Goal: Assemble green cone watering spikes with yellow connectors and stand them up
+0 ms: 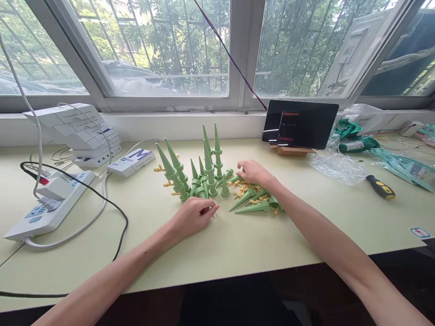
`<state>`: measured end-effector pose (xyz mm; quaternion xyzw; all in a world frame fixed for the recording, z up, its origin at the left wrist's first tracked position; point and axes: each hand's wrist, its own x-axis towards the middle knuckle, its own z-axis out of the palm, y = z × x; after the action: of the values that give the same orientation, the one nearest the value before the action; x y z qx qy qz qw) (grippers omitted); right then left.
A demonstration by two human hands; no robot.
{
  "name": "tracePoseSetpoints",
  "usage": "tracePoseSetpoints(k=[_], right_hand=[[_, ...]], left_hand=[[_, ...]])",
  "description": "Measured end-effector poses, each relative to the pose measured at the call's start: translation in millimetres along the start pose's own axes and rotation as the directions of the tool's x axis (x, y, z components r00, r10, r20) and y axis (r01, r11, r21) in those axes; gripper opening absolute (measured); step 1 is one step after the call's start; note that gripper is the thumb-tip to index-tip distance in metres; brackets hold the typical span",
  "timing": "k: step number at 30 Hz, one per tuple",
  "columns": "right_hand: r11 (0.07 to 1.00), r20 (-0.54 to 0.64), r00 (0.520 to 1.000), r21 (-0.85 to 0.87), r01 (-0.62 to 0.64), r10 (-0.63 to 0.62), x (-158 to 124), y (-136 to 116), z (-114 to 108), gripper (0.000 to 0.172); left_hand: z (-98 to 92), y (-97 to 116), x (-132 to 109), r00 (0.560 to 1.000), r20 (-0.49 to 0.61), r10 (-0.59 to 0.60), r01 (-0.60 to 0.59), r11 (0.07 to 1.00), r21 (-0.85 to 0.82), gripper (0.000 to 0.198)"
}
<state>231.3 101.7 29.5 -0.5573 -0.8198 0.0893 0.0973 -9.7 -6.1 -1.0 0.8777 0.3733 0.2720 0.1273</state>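
My left hand [198,213] is near the table's front middle, its thumb and fingers pinched together around a small pale bit whose kind I cannot make out. Just behind it stand several green plastic plant-watering spikes [208,167], upright and some stacked on one another. Yellow valve pieces [167,184] stick out from the left stacks. My right hand [253,172] reaches over a pile at the right, fingers bent and apart, with nothing visible in them. That pile mixes loose green spikes [253,208] with small yellow valves [240,188]. A single short green spike [224,187] stands between the hands.
Left are a white power strip [50,213] with cables, stacked white boxes [90,136] and one flat box [132,162]. A tablet [312,124] with a phone [288,131] before it leans at the back. A screwdriver [381,187] and plastic bags [408,167] lie right.
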Motion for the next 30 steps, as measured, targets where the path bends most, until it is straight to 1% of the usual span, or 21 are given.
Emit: tracePoseSetpoints(k=[5, 11, 16, 19, 21, 23, 26, 28, 30], right_hand=[[0.999, -0.016, 1.000, 0.036, 0.009, -0.008, -2, 2, 0, 0.021], [0.997, -0.071, 0.997, 0.076, 0.034, -0.029, -3, 2, -3, 0.019], [0.991, -0.150, 0.988, 0.118, 0.065, -0.047, -8, 2, -15, 0.017], [0.996, -0.226, 0.974, 0.079, 0.050, -0.031, -14, 4, -29, 0.018], [0.999, -0.309, 0.951, 0.035, 0.025, -0.013, -21, 8, -38, 0.018], [1.000, -0.394, 0.919, 0.012, 0.026, -0.019, -29, 12, -47, 0.018], [0.996, -0.518, 0.853, 0.011, 0.090, -0.071, -46, 14, -54, 0.016], [0.992, -0.584, 0.807, 0.022, 0.126, -0.089, -59, 10, -55, 0.016], [0.973, -0.602, 0.790, 0.088, 0.214, -0.119, -72, -1, -51, 0.016]], left_hand=[[-1.2, 1, 0, 1.000, 0.014, -0.014, 0.014, 1.000, 0.001, 0.037], [-1.0, 1, 1, 1.000, 0.016, -0.012, 0.012, 1.000, -0.001, 0.037], [-0.2, 0, 0, 1.000, 0.011, -0.006, 0.006, 1.000, 0.003, 0.036], [-0.2, 0, 0, 1.000, 0.005, 0.007, -0.007, 1.000, 0.000, 0.037], [-0.4, 0, 1, 1.000, 0.003, 0.012, -0.012, 1.000, -0.004, 0.037], [-0.6, 0, 1, 1.000, 0.006, 0.011, -0.011, 1.000, -0.008, 0.036], [-0.6, 1, 2, 1.000, 0.000, 0.007, -0.007, 1.000, -0.007, 0.036], [-0.3, 1, 2, 1.000, -0.011, 0.003, -0.003, 1.000, -0.013, 0.037], [0.1, 1, 2, 0.999, -0.030, -0.018, 0.017, 0.999, -0.027, 0.037]])
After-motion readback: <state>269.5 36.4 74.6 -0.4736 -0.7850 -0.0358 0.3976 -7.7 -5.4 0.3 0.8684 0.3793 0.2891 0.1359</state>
